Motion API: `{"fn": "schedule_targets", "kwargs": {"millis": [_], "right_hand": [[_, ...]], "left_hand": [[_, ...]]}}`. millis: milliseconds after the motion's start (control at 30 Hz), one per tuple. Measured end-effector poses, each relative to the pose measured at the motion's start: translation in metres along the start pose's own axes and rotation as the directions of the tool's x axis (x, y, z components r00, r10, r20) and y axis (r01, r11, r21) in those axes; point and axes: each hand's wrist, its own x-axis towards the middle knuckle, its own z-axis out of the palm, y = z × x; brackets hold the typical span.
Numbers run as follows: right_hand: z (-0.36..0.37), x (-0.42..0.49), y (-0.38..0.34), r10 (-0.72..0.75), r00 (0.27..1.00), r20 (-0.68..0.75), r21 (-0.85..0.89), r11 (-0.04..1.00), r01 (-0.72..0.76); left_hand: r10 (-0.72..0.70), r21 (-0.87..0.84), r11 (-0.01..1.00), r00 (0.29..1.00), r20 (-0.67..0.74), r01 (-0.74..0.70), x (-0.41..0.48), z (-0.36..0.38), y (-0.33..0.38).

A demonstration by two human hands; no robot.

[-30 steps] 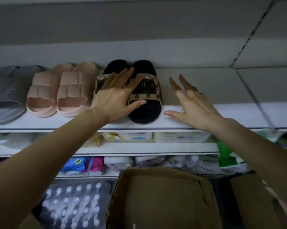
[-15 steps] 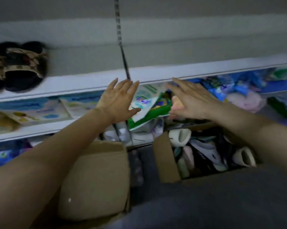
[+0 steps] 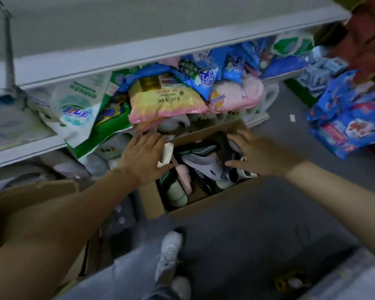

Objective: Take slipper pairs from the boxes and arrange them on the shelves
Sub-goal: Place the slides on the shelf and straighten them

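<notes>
While the left hand [image 3: 145, 159] and right hand [image 3: 262, 156] hover, fingers spread and empty, the box [image 3: 154, 204] brims with slippers [image 3: 204, 167], plenty left to shelve.

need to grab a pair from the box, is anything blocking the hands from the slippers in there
Nothing visible does. The brown cardboard box is open on top, the mixed slippers lie uncovered, and the left hand and right hand are directly over them.
</notes>
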Motion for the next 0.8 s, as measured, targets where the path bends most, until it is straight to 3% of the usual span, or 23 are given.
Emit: {"fn": "schedule_targets", "kwargs": {"millis": [167,333,600,800], "right_hand": [[0.061,0.046,0.016,0.04,0.986,0.159,0.103,0.993,-0.057],[0.115,0.098,0.019,0.022,0.957,0.288,0.225,0.97,-0.09],[0.182,0.175,0.046,0.044,0.908,0.416,0.427,0.873,-0.238],[0.228,0.22,0.075,-0.011,0.854,0.521,0.391,0.892,-0.228]], "left_hand": [[-0.113,-0.071,0.99,0.989,0.099,0.12,0.021,0.071,-0.014],[-0.26,-0.142,0.942,0.929,0.263,0.304,0.038,0.127,-0.046],[-0.39,-0.372,0.776,0.851,0.352,0.51,0.092,0.188,-0.04],[-0.429,-0.411,0.693,0.797,0.425,0.592,0.126,0.23,-0.009]]}}
